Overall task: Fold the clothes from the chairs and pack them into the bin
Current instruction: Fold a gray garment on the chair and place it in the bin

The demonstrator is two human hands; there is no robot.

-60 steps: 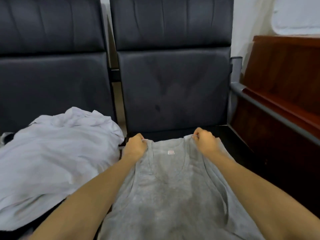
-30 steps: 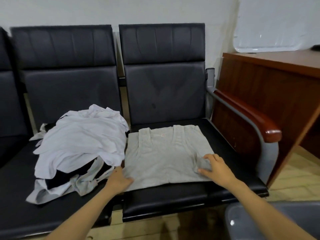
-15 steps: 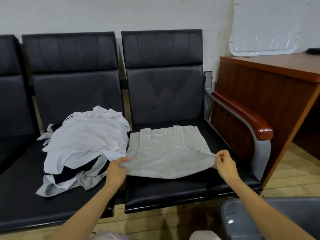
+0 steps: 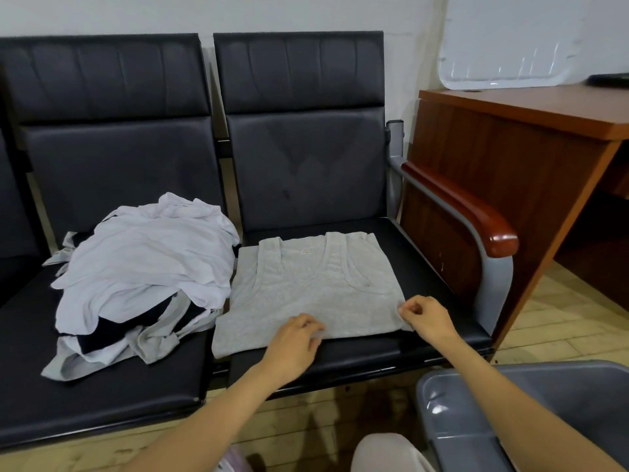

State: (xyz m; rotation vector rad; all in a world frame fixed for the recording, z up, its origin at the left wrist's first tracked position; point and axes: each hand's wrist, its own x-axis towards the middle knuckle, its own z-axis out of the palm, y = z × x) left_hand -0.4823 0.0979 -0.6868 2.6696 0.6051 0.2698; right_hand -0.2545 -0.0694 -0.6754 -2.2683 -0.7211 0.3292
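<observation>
Grey tank top (image 4: 306,294) lies flat, straps away; my left grip (image 4: 293,338) pinches mid-hem, right grip (image 4: 425,318) the hem corner.

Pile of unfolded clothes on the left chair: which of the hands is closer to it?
Left. The left hand grips the front hem of the grey tank top, just right of the pile; the right hand pinches the top's right corner.

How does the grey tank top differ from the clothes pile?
The grey tank top lies spread flat; the clothes pile is a crumpled heap. The tank top is one garment; the pile mixes white, black and grey. The left hand and right hand pinch the tank top's near hem; the pile is untouched. Both sit on black seats.
</observation>
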